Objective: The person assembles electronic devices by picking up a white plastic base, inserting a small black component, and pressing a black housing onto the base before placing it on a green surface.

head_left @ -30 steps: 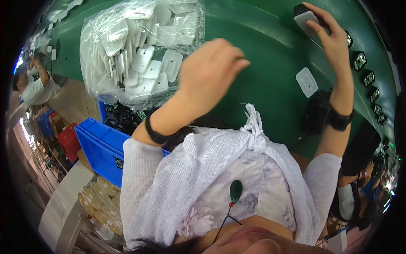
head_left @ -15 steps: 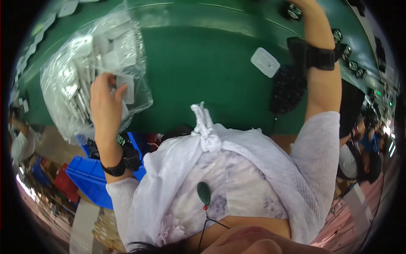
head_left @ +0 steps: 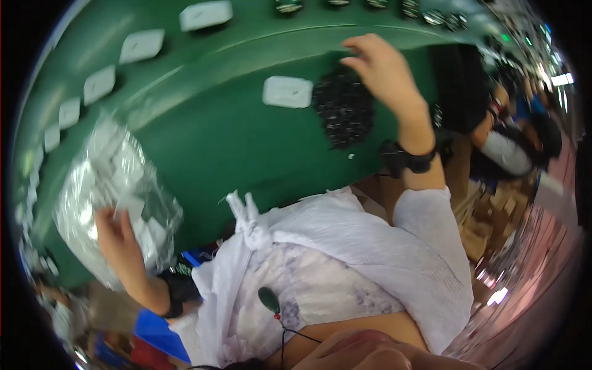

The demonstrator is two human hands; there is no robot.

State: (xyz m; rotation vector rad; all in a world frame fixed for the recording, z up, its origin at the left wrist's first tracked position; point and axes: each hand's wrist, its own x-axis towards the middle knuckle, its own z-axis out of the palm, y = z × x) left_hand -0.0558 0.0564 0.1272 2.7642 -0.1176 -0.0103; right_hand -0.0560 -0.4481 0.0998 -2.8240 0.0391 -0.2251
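My left hand [head_left: 118, 237] is at a clear plastic bag [head_left: 166, 200] full of flat white plastic plates, its thumb and fingers closed on one white plate [head_left: 131, 206]. The hand partly hides that plate. Above the far right edge of a heap of small black parts [head_left: 345, 111] hangs my right hand [head_left: 385, 74], thumb and fingers apart, with nothing visible between them. A single white plate [head_left: 287, 92] with rounded corners lies on the green table just left of the heap.
A row of white plates [head_left: 142, 46] curves along the table's far left side. Several dark round pieces [head_left: 288, 5] line the far edge. A black box [head_left: 459, 86] stands at the right, with another person [head_left: 512, 145] beyond it. A blue bin [head_left: 161, 336] is below the bag.
My right hand has come back from the dark round pieces at the far side to the black heap. The left hand stays at the bag. The whole view has turned and shifted.
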